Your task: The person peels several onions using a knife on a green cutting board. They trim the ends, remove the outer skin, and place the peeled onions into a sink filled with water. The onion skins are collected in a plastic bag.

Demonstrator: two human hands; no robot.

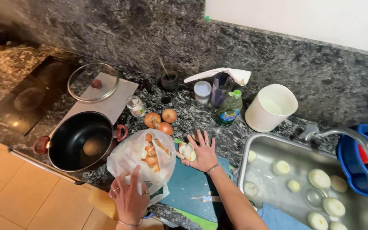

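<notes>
the counter (pixel 277 64) is dark speckled stone, polished, running up into a backsplash of the same stone. on it lies a teal cutting board (pixel 188 191), flat and smooth, its near edge overhanging the counter's front.

the left hand (pixel 129 198) pinches the lower edge of a thin, crinkled, see-through plastic bag (pixel 130 157) with its fingers closed on the film. the bag sits at the board's left edge, bulging, with brown onion skins and pale peeled pieces showing through. the right hand (pixel 202 153) lies flat with fingers spread over white onion pieces (pixel 186 150) just beside the bag's mouth; it presses on them rather than gripping, nothing is clenched.

three whole onions (pixel 162 121), round with papery orange-brown skin, rest just behind the bag. to the left a black round pot (pixel 81 142) with red handles stands touching the bag's side, and a glass lid (pixel 93 83) with a red knob lies on a grey mat behind it.

to the right a steel sink (pixel 260 147) holds several peeled white onions (pixel 320 178), smooth and round, under a curved metal tap (pixel 354 138). a white bucket (pixel 271 106) and a green dish-soap bottle (pixel 229 108) stand at the back. open stone remains between the onions and the bottle; the space around the bag is tight.
</notes>
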